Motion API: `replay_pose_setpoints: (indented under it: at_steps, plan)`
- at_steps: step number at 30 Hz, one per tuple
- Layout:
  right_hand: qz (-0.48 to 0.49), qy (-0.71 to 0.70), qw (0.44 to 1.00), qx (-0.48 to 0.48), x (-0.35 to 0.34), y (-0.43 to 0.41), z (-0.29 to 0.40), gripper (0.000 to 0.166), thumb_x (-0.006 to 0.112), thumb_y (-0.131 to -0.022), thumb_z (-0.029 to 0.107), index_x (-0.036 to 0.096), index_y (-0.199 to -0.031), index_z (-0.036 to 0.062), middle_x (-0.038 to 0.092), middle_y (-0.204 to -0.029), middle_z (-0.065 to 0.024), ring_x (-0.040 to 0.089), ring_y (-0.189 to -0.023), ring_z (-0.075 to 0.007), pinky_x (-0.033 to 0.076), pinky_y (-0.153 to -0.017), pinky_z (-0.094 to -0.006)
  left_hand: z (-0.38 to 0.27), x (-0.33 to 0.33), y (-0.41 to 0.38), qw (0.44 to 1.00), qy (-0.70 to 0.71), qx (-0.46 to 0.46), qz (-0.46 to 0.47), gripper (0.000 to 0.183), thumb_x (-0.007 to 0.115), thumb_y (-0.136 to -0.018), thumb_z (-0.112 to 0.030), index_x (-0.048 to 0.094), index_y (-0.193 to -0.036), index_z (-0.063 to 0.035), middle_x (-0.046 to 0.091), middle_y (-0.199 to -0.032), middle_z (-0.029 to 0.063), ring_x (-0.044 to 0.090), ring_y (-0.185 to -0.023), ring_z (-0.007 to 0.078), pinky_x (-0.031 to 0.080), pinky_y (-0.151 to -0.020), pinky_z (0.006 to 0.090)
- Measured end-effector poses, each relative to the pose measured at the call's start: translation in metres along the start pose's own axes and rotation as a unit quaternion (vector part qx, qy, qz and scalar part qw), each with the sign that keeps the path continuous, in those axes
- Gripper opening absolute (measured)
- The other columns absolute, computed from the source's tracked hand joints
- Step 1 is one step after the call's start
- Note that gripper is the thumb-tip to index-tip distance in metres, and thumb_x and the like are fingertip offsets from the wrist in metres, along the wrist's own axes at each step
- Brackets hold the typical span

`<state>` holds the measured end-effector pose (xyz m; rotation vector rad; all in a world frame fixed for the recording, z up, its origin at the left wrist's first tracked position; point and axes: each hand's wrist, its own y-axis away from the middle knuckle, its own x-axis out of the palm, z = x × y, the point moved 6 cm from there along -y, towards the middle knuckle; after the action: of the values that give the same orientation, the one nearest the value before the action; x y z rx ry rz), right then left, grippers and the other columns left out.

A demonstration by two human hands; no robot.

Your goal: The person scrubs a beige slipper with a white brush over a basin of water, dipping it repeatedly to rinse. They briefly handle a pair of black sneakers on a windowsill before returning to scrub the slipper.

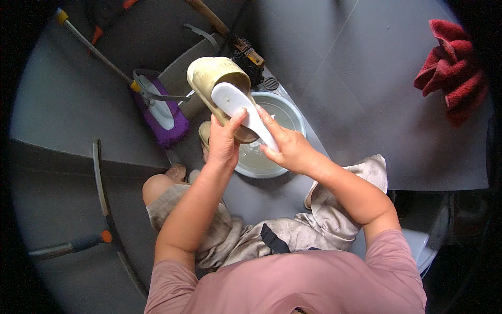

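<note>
My left hand [224, 142] grips a yellowish slide sandal [211, 76] near its heel end, thumb on top. In my right hand [288, 145] is a white plastic brush [231, 101], held by its handle. The brush's broad head lies over the sandal's footbed, by the opening under the strap; its underside is hidden. Below both hands stands a pale round basin [301, 125] holding cloudy water. Part of a second yellowish slipper [204, 133] shows on the floor left of the basin, mostly behind my left hand.
A purple flat mop [172, 131] leans at the left. Behind the sandal is a wooden-handled tool [211, 19], next to a round floor drain [270, 83]. A crumpled red towel [451, 66] lies at the far right. A dark grip-ended handle [88, 241] juts in at lower left.
</note>
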<state>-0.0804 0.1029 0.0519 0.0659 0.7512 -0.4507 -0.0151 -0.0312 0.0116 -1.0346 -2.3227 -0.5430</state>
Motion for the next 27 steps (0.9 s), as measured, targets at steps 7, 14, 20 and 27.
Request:
replay_pose_setpoints:
  at_steps: [7, 14, 20, 27]
  plan:
    - [-0.048, -0.109, 0.989, -0.090, -0.019, -0.007, -0.003, 0.067, 0.056, -0.081, 0.007, 0.031, -0.143, 0.0072, 0.040, -0.141, -0.0182, 0.058, -0.111, -0.0304, 0.048, -0.089, -0.0367, 0.001, 0.006, 0.006, 0.999, 0.050, -0.019, 0.011, 0.069, 0.038, -0.093, -0.058, 0.031, -0.138, -0.0076, 0.042, -0.137, 0.0075, 0.042, -0.126, 0.0214, 0.036, -0.103, 0.0375]
    - [0.072, -0.349, 0.928, 0.109, -0.015, -0.001, -0.009, 0.059, 0.057, -0.087, 0.012, 0.036, -0.142, 0.0089, 0.058, -0.109, -0.0044, 0.055, -0.085, -0.0091, 0.048, -0.074, -0.0256, -0.003, 0.018, 0.011, 0.984, 0.162, -0.058, 0.047, 0.062, 0.029, -0.096, -0.056, 0.035, -0.139, -0.0113, 0.043, -0.138, 0.0102, 0.041, -0.128, 0.0259, 0.031, -0.108, 0.0450]
    - [0.055, -0.344, 0.931, 0.108, -0.025, 0.002, 0.000, 0.061, 0.060, -0.089, 0.019, 0.034, -0.143, 0.0100, 0.058, -0.111, -0.0040, 0.055, -0.086, -0.0086, 0.047, -0.074, -0.0248, -0.033, 0.006, 0.003, 0.973, 0.224, -0.039, 0.028, 0.059, 0.032, -0.095, -0.054, 0.039, -0.137, -0.0123, 0.046, -0.136, 0.0095, 0.045, -0.125, 0.0298, 0.033, -0.106, 0.0477]
    - [0.031, -0.299, 0.954, 0.006, -0.015, 0.007, -0.006, 0.056, 0.059, -0.090, 0.015, 0.037, -0.142, 0.0087, 0.048, -0.131, -0.0067, 0.050, -0.085, -0.0063, 0.045, -0.069, -0.0210, -0.053, -0.006, -0.005, 0.954, 0.282, -0.002, 0.096, 0.064, 0.036, -0.092, -0.058, 0.040, -0.137, -0.0128, 0.049, -0.134, 0.0104, 0.047, -0.123, 0.0298, 0.035, -0.105, 0.0465]
